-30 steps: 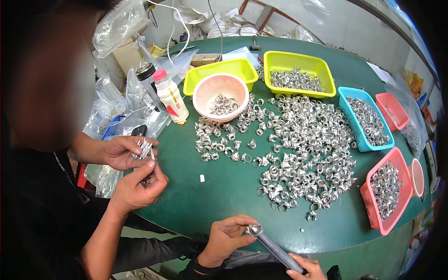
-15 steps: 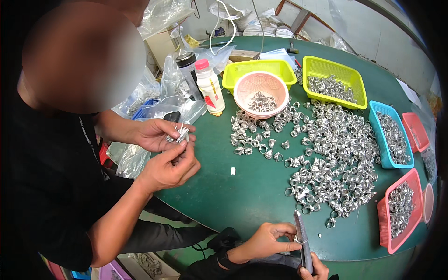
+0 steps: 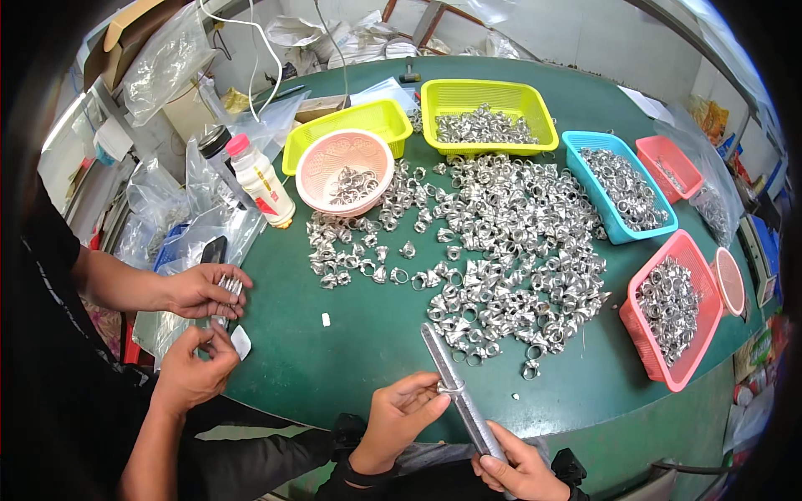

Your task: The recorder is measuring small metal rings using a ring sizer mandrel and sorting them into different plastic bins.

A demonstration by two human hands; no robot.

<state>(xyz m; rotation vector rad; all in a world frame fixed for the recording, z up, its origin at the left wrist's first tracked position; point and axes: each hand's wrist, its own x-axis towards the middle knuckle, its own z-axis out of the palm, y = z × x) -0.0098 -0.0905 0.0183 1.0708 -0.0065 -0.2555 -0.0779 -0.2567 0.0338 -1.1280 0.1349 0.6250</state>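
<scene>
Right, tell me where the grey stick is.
In the head view, the grey stick slants up and left from the right hand at lower centre, its tip near the ring pile.

Your left hand (image 3: 401,422) angled up and to the right, thumb and index finger set in a pinch with their tips close, the other fingers bent inward. Your left wrist (image 3: 370,463) lay below and to the left of it. Your right hand (image 3: 520,469) sat lower, near the bottom edge, fingers curled in a grip, its thumb and index finger pointing up and left.
</scene>
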